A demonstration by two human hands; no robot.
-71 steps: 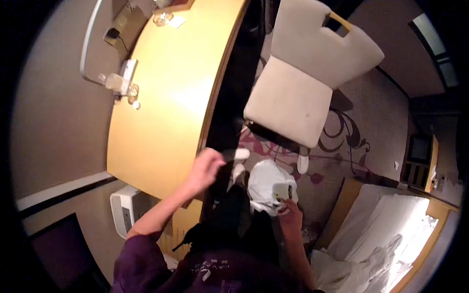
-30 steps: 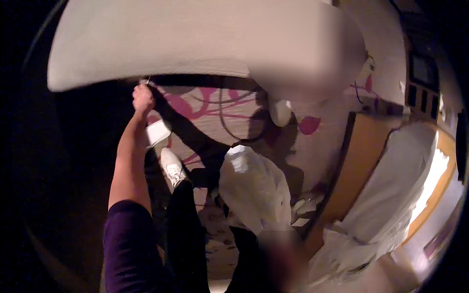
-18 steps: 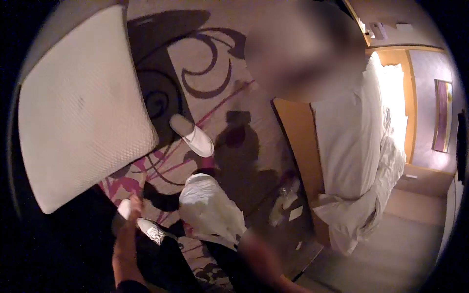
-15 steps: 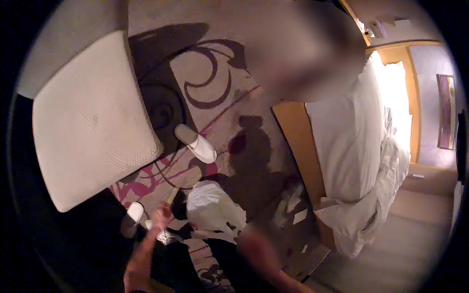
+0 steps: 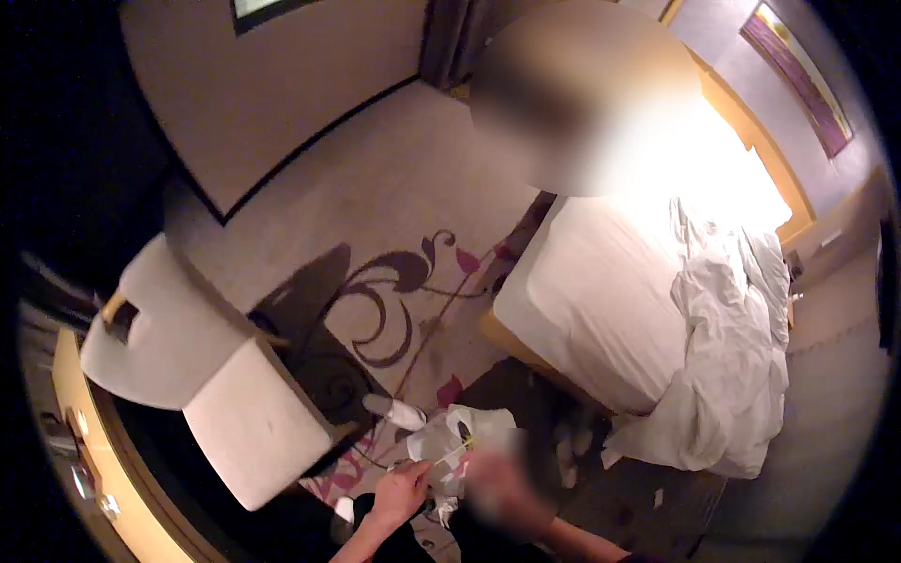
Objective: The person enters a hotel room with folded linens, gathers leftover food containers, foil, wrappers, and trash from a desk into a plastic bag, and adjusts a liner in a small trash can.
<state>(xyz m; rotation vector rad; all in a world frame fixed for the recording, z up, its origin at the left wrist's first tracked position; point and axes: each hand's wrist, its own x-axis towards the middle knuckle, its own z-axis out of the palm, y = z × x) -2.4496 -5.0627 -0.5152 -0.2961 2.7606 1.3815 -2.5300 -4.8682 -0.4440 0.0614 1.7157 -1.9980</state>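
My left hand (image 5: 402,494) is closed around one end of a thin, pale yellow stick (image 5: 449,457), which points over a white plastic bag (image 5: 434,437). The bag's mouth gapes towards me, with something dark and yellowish at the opening. At the bag's right edge is my right hand (image 5: 502,483); its fingers are blurred, but the bag appears to hang from it. A white slipper (image 5: 406,415) lies on the patterned carpet just beyond the bag. Another white slipper (image 5: 344,509) shows partly, left of my left hand.
A pale upholstered chair (image 5: 258,422) stands on the left, beside a wooden desk edge (image 5: 122,488). To the right is a bed (image 5: 601,310) with a rumpled white duvet (image 5: 727,328). Small white scraps (image 5: 659,497) lie on the floor near the bed.
My view has lifted, showing more of the room. My left hand has come right, bringing the stick over the bag, whose mouth now shows. My hands are closer together.
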